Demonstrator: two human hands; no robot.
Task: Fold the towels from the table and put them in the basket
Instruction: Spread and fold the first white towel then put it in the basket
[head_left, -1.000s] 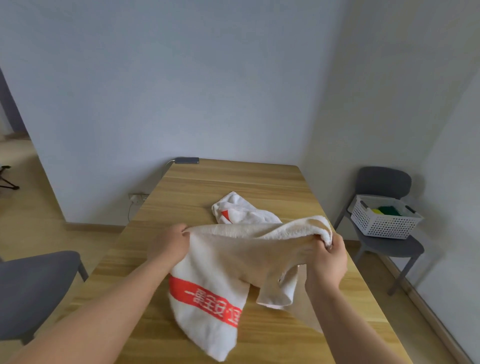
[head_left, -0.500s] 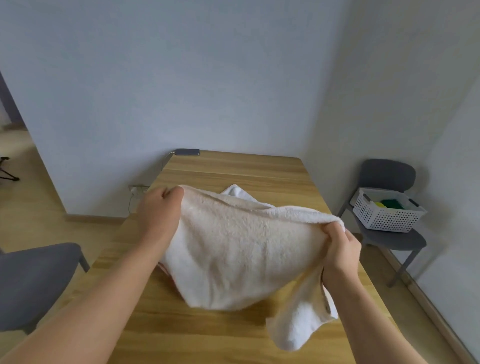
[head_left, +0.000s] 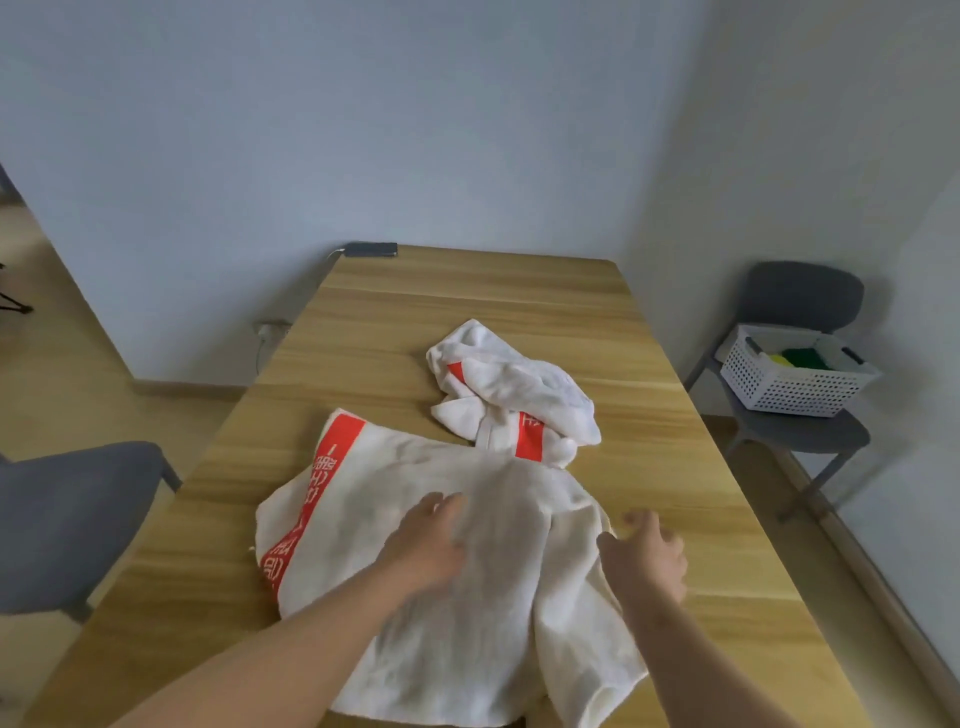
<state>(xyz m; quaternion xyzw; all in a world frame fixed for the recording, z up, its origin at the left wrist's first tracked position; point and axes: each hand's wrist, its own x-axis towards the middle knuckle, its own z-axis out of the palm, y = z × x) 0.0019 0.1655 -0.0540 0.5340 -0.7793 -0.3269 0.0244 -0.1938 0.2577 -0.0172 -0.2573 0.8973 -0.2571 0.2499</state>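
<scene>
A white towel with a red stripe (head_left: 457, 561) lies spread on the wooden table (head_left: 675, 467), and a second towel (head_left: 511, 389) lies crumpled just behind it. The left hand (head_left: 428, 540) rests flat and open on the spread towel, while the right hand (head_left: 644, 556), also open and holding nothing, is at its right edge. The white basket (head_left: 795, 379) stands on a grey chair (head_left: 800, 431) to the right, well apart from the table.

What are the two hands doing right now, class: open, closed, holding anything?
Left hand: open, flat on the towel, gripping nothing.
Right hand: open, at the towel's right edge, holding nothing.
</scene>
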